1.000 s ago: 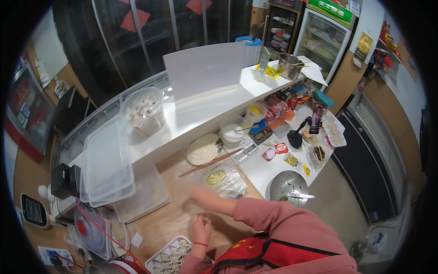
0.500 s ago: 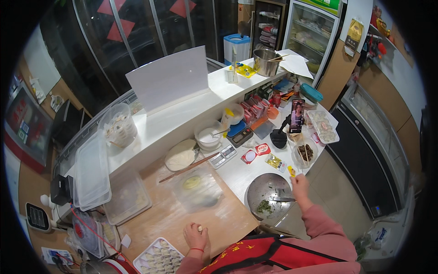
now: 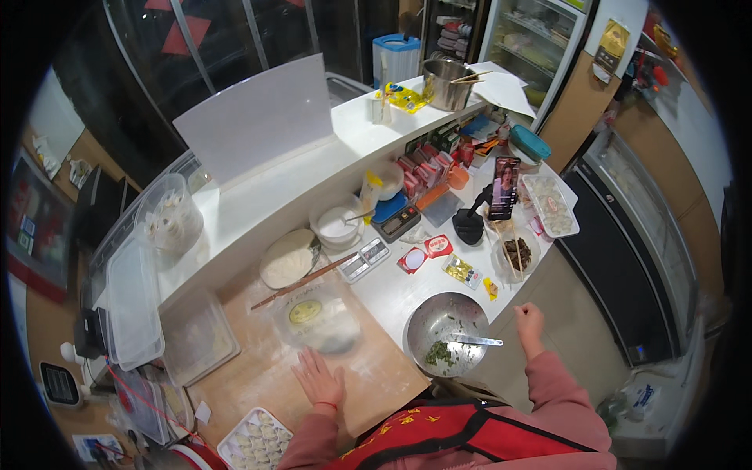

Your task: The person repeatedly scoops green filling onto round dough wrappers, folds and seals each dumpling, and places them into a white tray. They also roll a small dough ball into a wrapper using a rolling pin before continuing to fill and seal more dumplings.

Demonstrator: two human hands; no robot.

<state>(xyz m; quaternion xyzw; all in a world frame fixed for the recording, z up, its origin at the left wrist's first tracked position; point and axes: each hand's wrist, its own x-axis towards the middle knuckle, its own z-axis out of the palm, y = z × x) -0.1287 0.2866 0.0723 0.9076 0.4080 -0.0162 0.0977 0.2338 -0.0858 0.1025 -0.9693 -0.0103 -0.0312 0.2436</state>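
Note:
My left hand [image 3: 319,378] lies flat with its fingers spread on the floury wooden board [image 3: 368,384]. Its fingertips are close to a clear plastic bag [image 3: 329,321] with a pale lump inside, likely dough. Near my left forearm is a white tray of dumplings [image 3: 262,440]. My right hand [image 3: 530,323] is closed in the air beyond the table edge, to the right of a metal mixing bowl [image 3: 427,317]. What its fingers hold, if anything, is hidden. Chopped greens [image 3: 442,355] and a flat metal utensil [image 3: 478,340] are in the bowl.
Behind the board lie a rolling pin [image 3: 301,283] and a bowl of flour [image 3: 286,262]. A scale [image 3: 398,225], a phone on a stand [image 3: 504,188], a bowl of dark filling [image 3: 517,257] and packets fill the table's right half. Plastic boxes [image 3: 196,337] stand left; a raised white shelf [image 3: 258,215] runs behind.
My left hand, earlier curled around a small pale piece, has opened flat and moved toward the bag. The piece no longer shows. My right hand has drawn away from the yellow packet. The view has shifted.

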